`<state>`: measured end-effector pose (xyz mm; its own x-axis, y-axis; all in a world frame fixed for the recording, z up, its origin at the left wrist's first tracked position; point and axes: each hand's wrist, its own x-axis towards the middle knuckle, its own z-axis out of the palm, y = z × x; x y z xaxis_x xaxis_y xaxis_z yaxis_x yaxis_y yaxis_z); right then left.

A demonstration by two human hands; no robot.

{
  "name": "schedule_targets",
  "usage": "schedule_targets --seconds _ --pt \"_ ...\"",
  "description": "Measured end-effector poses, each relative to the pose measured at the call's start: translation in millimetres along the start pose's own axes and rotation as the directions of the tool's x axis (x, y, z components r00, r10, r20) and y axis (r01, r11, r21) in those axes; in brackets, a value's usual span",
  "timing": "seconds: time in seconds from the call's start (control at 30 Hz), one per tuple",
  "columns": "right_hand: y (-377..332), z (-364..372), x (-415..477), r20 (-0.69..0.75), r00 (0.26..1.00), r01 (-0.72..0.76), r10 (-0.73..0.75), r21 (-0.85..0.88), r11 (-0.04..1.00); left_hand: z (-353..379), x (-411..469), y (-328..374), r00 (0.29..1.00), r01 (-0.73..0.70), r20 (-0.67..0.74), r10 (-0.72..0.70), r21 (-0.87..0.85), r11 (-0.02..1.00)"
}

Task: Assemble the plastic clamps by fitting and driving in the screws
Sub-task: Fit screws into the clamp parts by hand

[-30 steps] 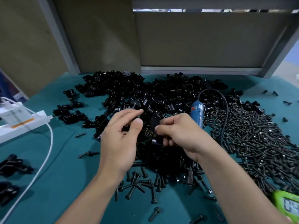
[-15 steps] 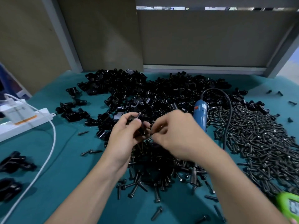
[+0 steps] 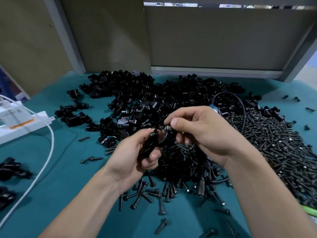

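Observation:
My left hand (image 3: 133,157) grips a black plastic clamp (image 3: 151,143) above the table's middle. My right hand (image 3: 202,131) pinches a small screw (image 3: 169,128) with thumb and forefinger at the clamp's upper end. Behind the hands spreads a big heap of black clamp parts (image 3: 154,100). A wide pile of black screws (image 3: 274,143) covers the right side, and loose screws (image 3: 154,191) lie below my hands. The blue electric screwdriver (image 3: 215,109) lies behind my right hand, mostly hidden, with its black cable (image 3: 241,107) arching over the screws.
A white power strip (image 3: 22,122) with a white cable (image 3: 44,162) sits at the left. Several black clamps (image 3: 12,169) lie at the far left edge. A green object (image 3: 310,210) shows at the right edge. Teal cloth (image 3: 68,177) covers the table; panels stand behind.
Both hands came together and rose toward me. The left hand, open one second ago, now holds the clamp, and the right hand has brought a screw to it.

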<state>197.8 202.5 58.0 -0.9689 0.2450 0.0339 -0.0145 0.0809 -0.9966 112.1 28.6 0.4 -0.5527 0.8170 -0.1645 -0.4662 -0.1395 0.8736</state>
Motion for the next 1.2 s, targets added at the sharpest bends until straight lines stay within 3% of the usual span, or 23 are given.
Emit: schedule_targets --seconds 0.13,0.23,0.4,0.6,0.73,0.97,1.1,1.2 --pt "7.2 6.8 2.8 -0.038 0.998 -0.042 0.042 0.007 0.999 -2.0 -0.4 1.7 0.996 0.002 0.092 0.001 -0.029 1.0" --pt "11.5 14.8 6.2 -0.103 0.994 -0.041 0.042 0.01 0.999 -3.4 1.3 -1.3 0.999 0.005 0.055 -0.002 -0.054 0.999" --pt "16.6 25.0 9.2 -0.153 0.988 -0.011 -0.014 -0.159 0.987 -2.0 2.1 -6.0 0.998 -0.07 0.009 0.07 -0.029 0.997" --pt "11.4 12.7 6.7 -0.089 0.994 0.059 -0.058 0.008 0.998 0.7 2.1 -1.0 0.994 -0.045 -0.101 0.038 -0.07 0.997" --pt "8.1 4.1 4.1 0.074 0.997 0.03 -0.038 0.106 0.994 -1.4 0.4 3.7 0.996 0.014 -0.09 -0.026 -0.139 0.99" --pt "7.5 4.7 2.5 0.203 0.977 0.084 -0.063 -0.092 0.992 3.3 -3.6 3.6 0.992 0.089 -0.077 -0.095 -0.075 0.993" --pt "7.4 5.0 4.4 0.154 0.986 0.099 -0.068 -0.202 0.974 2.4 -5.8 4.8 0.996 0.065 -0.054 -0.069 -0.065 0.996" --pt "11.5 7.8 7.4 0.054 0.995 0.091 -0.083 -0.181 0.979 1.8 -4.8 2.7 0.999 0.042 -0.029 -0.044 -0.039 0.998"
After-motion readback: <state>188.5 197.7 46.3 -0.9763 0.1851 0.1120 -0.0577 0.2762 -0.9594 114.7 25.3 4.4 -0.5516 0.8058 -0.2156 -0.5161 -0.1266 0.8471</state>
